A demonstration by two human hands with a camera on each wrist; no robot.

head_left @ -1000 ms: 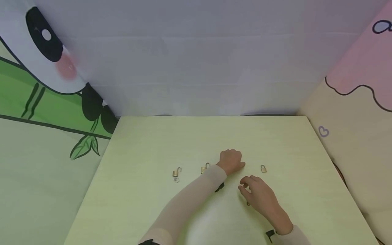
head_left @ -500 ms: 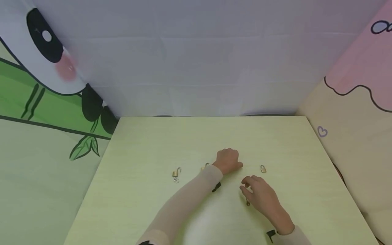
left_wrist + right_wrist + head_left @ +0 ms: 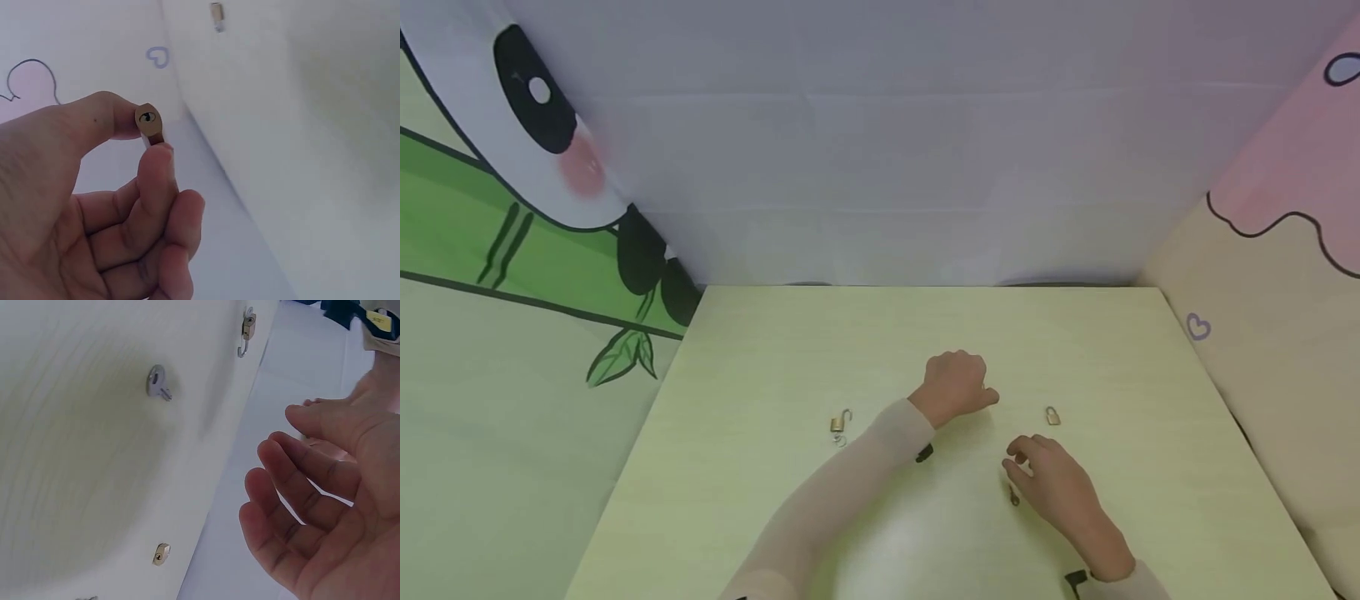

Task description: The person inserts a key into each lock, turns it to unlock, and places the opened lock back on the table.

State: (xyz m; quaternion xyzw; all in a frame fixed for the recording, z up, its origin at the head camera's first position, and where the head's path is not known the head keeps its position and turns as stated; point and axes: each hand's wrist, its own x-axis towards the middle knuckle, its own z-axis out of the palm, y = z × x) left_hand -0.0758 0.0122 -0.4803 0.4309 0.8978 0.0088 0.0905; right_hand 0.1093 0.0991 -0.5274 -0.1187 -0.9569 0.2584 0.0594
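Observation:
My left hand (image 3: 953,387) is raised over the table and pinches a small brass padlock (image 3: 149,120) between thumb and forefinger. Its keyhole faces the left wrist camera, while its shackle is mostly out of sight. My right hand (image 3: 1060,492) hovers with loosely bent fingers and holds nothing. Below it lies a key (image 3: 1014,497), seen more plainly as a flat silver key (image 3: 157,381) in the right wrist view. Ahead of that hand sits a closed padlock (image 3: 1052,416). To the left lies an open padlock (image 3: 837,425) with a ring at its lower end.
The pale wooden table (image 3: 820,342) meets a grey wall (image 3: 880,167) at the back. Cartoon-printed panels stand at the left and right sides. My left sleeve (image 3: 842,492) crosses over the table's middle and covers part of it.
My left hand has shifted slightly up and left relative to the table. A second open padlock, earlier visible beside the left sleeve, is now out of sight there. My right hand has hardly moved.

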